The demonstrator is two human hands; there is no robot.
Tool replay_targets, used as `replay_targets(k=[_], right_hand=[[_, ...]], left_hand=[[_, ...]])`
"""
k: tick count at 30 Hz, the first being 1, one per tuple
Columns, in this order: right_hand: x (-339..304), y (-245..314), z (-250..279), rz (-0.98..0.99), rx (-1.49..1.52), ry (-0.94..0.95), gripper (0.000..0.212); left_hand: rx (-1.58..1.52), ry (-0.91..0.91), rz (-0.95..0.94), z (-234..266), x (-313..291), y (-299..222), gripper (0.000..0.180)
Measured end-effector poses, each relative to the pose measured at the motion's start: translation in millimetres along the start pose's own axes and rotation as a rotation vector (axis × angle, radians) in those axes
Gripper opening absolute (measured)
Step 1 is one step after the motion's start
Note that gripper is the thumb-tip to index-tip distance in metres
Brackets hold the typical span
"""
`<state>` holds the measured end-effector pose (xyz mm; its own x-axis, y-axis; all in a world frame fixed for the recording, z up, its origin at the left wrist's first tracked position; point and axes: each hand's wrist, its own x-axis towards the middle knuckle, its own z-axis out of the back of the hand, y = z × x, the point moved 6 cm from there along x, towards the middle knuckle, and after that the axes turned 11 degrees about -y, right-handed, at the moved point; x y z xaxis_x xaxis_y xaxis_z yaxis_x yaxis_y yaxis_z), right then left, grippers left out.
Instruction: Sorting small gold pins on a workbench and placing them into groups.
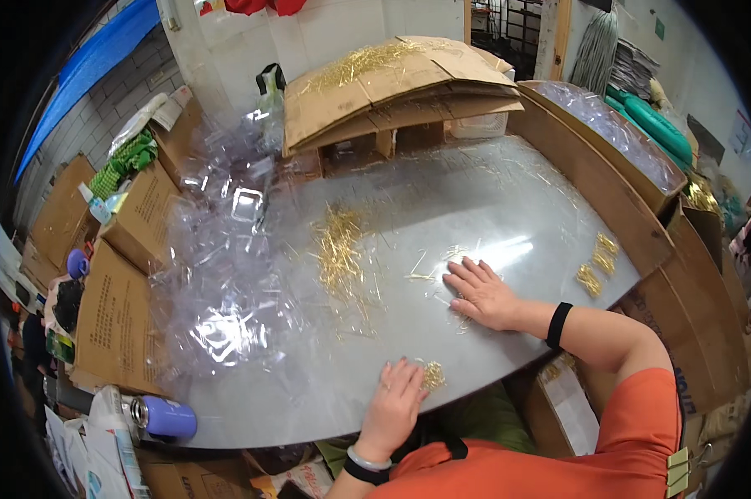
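Observation:
My right hand [483, 295] lies palm down on the grey metal tabletop [309, 416], its fingers stretched and slightly apart. A few thin gold wire-like pieces [425, 273] are scattered by its fingertips, and some may be hidden under the palm. Close to the table's near edge, my left hand [394, 403] rests with extended fingers beside a small heap of short gold pieces [433, 376]. Neither hand visibly grips anything. Farther left spreads a larger loose pile of long gold pieces [339, 249]. Two small gold bunches [589, 280] sit near the right edge.
Clear plastic packages [234, 274] heap up along the table's left side. A purple bottle [169, 417] lies at the near left corner. Cardboard sheets [408, 75] form a raised shelf at the back, with more gold pieces on top. A cardboard wall [592, 183] borders the right side.

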<state>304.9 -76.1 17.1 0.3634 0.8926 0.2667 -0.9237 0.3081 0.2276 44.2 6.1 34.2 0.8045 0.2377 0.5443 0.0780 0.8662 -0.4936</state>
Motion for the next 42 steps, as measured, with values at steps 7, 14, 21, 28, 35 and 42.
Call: replay_targets(k=[7,14,21,28,35,42], right_hand=[[-54,-11,24,-0.323,0.259,-0.265,0.06],[-86,78,29,-0.147,0.108,-0.293,0.057],[-68,55,61,0.032,0.109,-0.123,0.058],[-34,90,33,0.021,0.053,0.036,0.027],[-47,100,12,-0.107,0.086,-0.109,0.021],[-30,59,4,-0.502,0.049,-0.279,0.031]], left_hand=[[-0.053,0.014,-0.079,6,-4,-3,0.038],[-0.083,0.05,-0.101,7,-4,-2,0.037],[-0.107,0.051,-0.079,5,-6,-3,0.036],[-0.104,0.075,-0.056,10,-4,-5,0.039],[-0.104,0.124,-0.01,0,3,-9,0.044],[-0.066,0.082,-0.075,14,-6,-2,0.042]])
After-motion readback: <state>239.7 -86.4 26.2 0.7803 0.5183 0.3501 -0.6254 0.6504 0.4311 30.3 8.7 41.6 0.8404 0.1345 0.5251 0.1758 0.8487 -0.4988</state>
